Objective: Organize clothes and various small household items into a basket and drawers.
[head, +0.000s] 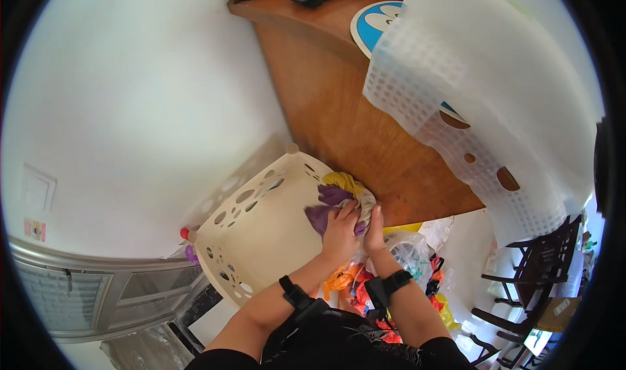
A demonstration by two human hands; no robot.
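Note:
My left hand (341,233) and my right hand (375,228) are close together at the middle, both closed on one bunched bundle of purple, yellow and off-white cloth (364,199). The bundle hangs over the right side of a cream plastic shelf or basket (264,223) with round and oval cut-outs. Whether it touches that piece cannot be told. Black straps with small devices are on both wrists. My fingertips are partly hidden by the cloth.
A brown wooden cabinet (323,111) stands beyond the cloth, with a white perforated cover (440,91) hanging at its right. Colourful plastic bags (352,282) lie below my arms. Dark wooden chairs (528,282) stand at the right; a window (63,296) is lower left.

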